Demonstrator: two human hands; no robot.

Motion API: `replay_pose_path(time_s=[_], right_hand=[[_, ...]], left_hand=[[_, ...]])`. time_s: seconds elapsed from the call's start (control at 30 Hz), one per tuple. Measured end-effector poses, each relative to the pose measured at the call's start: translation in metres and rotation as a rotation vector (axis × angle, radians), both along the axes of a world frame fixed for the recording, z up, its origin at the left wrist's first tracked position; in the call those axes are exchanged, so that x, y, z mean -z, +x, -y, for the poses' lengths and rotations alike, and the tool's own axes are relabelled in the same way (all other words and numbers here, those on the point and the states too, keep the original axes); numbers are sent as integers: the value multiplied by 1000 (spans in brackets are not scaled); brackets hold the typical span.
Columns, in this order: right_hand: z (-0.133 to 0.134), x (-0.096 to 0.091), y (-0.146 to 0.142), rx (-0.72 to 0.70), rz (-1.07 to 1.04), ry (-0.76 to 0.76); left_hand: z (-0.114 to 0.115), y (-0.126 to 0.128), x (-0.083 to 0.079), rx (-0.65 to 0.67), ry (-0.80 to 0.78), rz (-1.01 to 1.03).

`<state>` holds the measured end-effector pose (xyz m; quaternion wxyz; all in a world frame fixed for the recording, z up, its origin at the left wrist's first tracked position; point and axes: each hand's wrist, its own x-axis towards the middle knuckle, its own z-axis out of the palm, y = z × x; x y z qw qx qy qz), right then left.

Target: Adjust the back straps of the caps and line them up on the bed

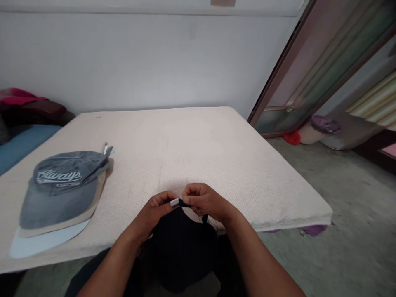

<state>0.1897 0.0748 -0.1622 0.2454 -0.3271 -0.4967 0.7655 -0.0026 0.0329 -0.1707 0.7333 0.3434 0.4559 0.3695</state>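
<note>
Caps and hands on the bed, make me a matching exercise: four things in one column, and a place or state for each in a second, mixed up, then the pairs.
Things
1. black cap
2. grey cap
3. left hand
4. strap

Places or states
A. on top of a stack of caps at the left of the bed
B. pinched between both hands, the right hand gripping its dark part
C. hanging below the hands at the near edge of the bed
D. its fingers on the strap's white end

Pairs: 1-C, 2-A, 3-D, 4-B
</note>
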Motion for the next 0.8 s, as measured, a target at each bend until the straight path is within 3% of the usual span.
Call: replay_pose_path(time_s=[0.23, 0.4, 0.8], right_hand=[[-1, 2, 1, 10, 25, 48], [-2, 5, 1, 79, 30, 19], [-2, 2, 0, 73, -26, -18]], left_hand=[[0, 1, -5, 19, 21, -36], [0, 2, -5, -14, -26, -7], [1, 0, -2, -19, -10, 4]])
